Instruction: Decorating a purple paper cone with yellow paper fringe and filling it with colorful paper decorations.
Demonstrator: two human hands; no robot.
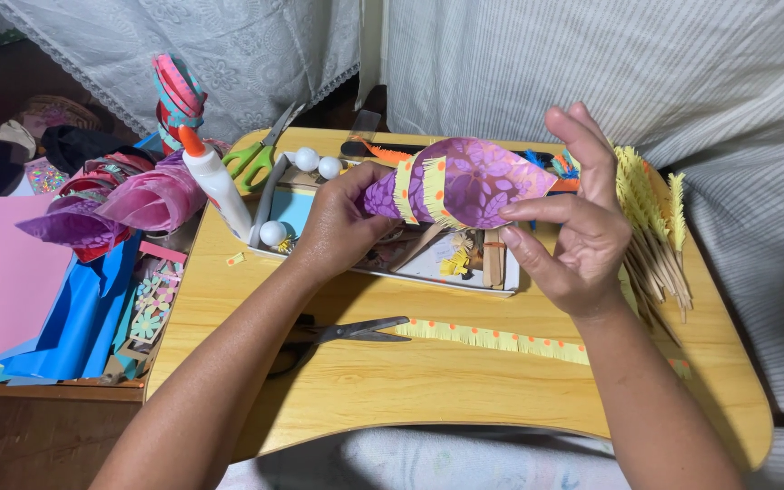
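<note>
My left hand [336, 225] grips the narrow end of a purple patterned paper cone [478, 181] held over the small wooden table [428, 381]. A yellow fringed paper strip with orange dots wraps around the cone near that hand. My right hand [573, 222] pinches the cone's wide end, thumb and forefinger on the paper, other fingers raised. A loose length of the same yellow fringed strip [492, 338] lies on the table below, beside dark scissors [356, 330].
A white tray [465, 277] of craft scraps and white balls [318, 163] sits under the cone. A glue bottle [215, 181] with orange tip, green-handled scissors [254, 156], fringed yellow sticks [651, 227] at right, coloured paper sheets [20, 281] and rolled cones [129, 204] at left.
</note>
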